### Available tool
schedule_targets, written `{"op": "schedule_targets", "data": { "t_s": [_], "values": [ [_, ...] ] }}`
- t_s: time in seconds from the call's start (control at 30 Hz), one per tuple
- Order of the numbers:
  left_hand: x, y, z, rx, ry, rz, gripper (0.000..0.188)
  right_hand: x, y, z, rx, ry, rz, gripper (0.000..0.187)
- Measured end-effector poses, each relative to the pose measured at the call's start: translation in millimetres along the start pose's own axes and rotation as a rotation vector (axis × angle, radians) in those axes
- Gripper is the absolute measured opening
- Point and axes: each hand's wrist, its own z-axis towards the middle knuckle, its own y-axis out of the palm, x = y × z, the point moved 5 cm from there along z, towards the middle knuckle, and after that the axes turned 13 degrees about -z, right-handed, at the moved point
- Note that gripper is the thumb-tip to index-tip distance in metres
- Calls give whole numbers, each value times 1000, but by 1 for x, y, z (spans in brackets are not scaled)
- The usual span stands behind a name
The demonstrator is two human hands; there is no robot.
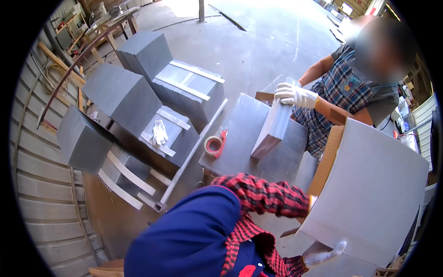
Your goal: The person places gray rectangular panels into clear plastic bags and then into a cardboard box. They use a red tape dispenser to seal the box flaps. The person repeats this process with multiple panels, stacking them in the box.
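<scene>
A large cardboard box [369, 184], pale outside and brown at its cut edge, stands tilted at my right. My left arm in a red and black checked sleeve reaches to its near left edge. Only the cuff of my white-gloved left hand [313, 202] shows there; its fingers are hidden behind the cardboard. My right hand [326, 256], also in a white glove, lies against the box's lower flap with its fingers stretched out. Across the table [226, 159], a co-worker's gloved hand [295, 95] rests on a stack of flat grey sheets [273, 127] standing on edge.
A tape roll [213, 146] on a red dispenser lies at the table's left corner. Farther left, large grey stacks [122, 97] with pale wooden strips stand on a metal-edged base. White gloves [159, 133] lie on one stack. A post [201, 11] rises from the floor behind.
</scene>
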Motion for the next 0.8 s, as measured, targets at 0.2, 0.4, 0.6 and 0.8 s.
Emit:
{"op": "schedule_targets", "data": {
  "t_s": [0.2,0.4,0.6,0.8],
  "values": [
    [109,-13,-13,61,201,-116,39,30,-15,51,-322,-70,-123,49],
    [232,-54,0,-316,345,-389,45,74,-2,31,-442,-357,-320,55],
    [347,-60,15,-316,158,-188,40,94,23,-45,-354,-223,-687,52],
    [352,-145,155,-438,-69,403,53,95,53,-130,-156,-335,-947,43]
  ]
}}
